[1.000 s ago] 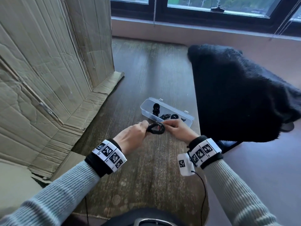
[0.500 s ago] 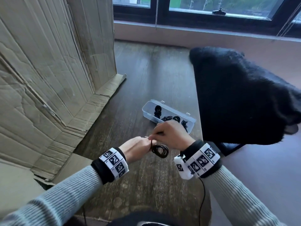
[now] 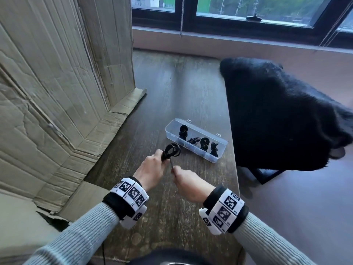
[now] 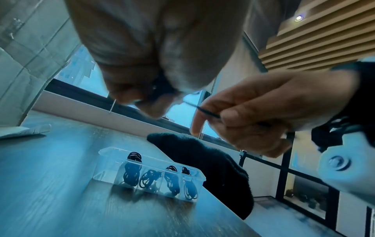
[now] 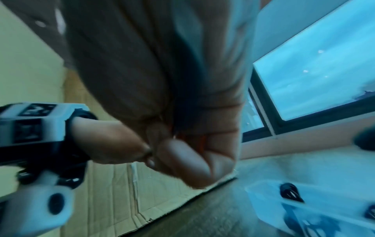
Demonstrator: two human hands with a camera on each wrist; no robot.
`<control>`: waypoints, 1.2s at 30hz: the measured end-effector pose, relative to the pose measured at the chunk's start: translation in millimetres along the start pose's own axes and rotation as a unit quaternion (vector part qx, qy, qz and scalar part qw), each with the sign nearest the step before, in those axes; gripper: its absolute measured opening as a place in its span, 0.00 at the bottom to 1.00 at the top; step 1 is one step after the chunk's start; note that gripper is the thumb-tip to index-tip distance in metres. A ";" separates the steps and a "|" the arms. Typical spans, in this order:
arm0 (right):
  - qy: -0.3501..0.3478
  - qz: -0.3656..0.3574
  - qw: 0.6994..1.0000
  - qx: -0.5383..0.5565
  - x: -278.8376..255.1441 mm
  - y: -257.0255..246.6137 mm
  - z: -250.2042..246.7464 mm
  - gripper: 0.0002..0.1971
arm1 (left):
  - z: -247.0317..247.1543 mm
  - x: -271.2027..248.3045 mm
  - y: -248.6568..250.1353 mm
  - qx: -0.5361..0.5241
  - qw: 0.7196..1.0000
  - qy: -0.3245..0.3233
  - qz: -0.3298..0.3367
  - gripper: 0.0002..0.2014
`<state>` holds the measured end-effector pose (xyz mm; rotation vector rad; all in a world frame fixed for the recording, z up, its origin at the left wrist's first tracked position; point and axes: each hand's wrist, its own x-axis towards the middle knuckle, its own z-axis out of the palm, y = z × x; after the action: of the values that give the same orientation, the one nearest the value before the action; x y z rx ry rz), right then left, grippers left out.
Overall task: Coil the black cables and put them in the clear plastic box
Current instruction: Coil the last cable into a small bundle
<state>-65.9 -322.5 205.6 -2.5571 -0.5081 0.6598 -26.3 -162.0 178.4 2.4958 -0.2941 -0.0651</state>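
- Right hand — nearest, fingers pinching the cable's loose tail.
- Left hand just beyond, fingers clenched around the bunched coil, held above the tabletop.
- Judgement: keep the tail taut and wrap it snugly around the coil's waist — a slack wrap would likely let the loops spring apart.
- Box farther on, near the coil; its left end compartment looks free.

left grip clenched, right grip pinching
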 end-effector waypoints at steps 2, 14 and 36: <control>-0.026 -0.056 0.995 -0.079 -8.2 -13.6 -3.8 0.11 | 1.2 2.0 -0.9 0.145 0.988 -0.043 -0.013 0.05; 0.248 -0.134 0.952 0.120 13.8 41.8 -42.4 0.07 | -12.1 -18.6 2.2 0.014 0.978 0.046 0.205 0.14; 0.162 -0.054 0.970 0.170 3.3 24.3 -23.9 0.11 | 8.3 -20.0 -5.4 0.232 0.950 -0.184 0.104 0.05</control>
<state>-45.0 -349.1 211.0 -2.2331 -0.3803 0.2525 -45.6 -158.0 168.1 2.8889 -0.8073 -0.4223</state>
